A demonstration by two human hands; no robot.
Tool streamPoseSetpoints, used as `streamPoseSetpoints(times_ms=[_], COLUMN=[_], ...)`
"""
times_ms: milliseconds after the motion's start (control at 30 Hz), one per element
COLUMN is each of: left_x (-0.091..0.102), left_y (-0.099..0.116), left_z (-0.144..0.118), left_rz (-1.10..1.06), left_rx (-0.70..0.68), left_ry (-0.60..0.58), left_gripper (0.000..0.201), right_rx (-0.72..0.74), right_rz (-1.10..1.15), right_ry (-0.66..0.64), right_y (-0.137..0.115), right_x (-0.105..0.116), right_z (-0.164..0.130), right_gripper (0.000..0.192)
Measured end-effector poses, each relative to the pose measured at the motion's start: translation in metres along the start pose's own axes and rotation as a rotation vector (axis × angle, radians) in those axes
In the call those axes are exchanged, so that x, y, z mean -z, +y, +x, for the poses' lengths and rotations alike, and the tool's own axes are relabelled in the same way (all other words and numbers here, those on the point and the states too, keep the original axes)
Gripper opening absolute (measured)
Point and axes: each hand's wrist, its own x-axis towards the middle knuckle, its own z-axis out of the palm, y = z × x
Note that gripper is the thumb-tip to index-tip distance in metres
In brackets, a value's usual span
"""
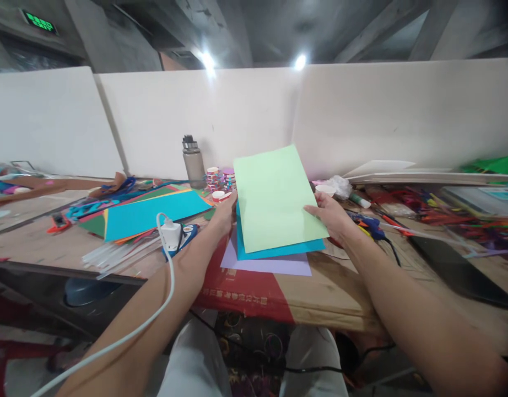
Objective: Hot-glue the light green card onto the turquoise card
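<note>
A light green sheet of paper (279,198) is held up and tilted in front of me, with a blue sheet of paper (281,251) showing from under its lower and left edges. My right hand (329,215) pinches the right edge, thumb on the green face and fingers behind. Along the left edge is my left hand (227,215), closed on the paper with most of its fingers hidden. Below them a pale purple sheet (270,266) lies at the cardboard (328,298); whether a hand also holds it, I cannot tell.
To the left lie coloured sheets (155,212), clear sticks (122,252) and a white plug with cable (170,234). A bottle (193,162) stands behind. On the right are a glue gun (372,226), a black phone-like slab (460,270) and pipe cleaners (423,204).
</note>
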Motion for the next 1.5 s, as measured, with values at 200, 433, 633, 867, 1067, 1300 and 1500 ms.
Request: streamPoseSetpoints(times_ms=[200,433,633,867,1067,1300,1500], left_x=[-0.013,-0.021,-0.019,-0.016,-0.013,-0.016,-0.012], left_y=[0.020,0.029,0.022,0.042,0.066,0.074,0.057], left_z=[-0.013,-0.014,-0.011,-0.008,-0.007,0.003,0.011], left_rz=[-0.164,-0.080,0.076,0.055,0.135,0.125,0.110], left_rx=[-0.214,-0.520,-0.597,-0.830,-1.041,-1.066,-0.991], left_ry=[-0.164,-0.193,-0.284,0.047,0.230,0.325,0.372], left_gripper=[0.046,0.036,0.041,0.045,0.046,0.045,0.050], right_rx=[0.253,0.332,0.273,0.401,0.285,0.146,0.252], right_rz=[0.030,0.001,0.006,0.014,-0.294,-1.277,-1.367], right_ry=[0.034,-0.058,-0.054,0.054,0.082,-0.653,-0.575], right_y=[-0.010,-0.007,0.008,-0.002,0.000,0.021,0.019], right_x=[-0.008,-0.008,-0.010,-0.010,-0.003,-0.022,-0.027], right_z=[-0.008,-0.013,-0.006,-0.003,0.000,-0.022,-0.024], right_gripper=[0.037,0.044,0.050,0.037,0.046,0.094,0.061])
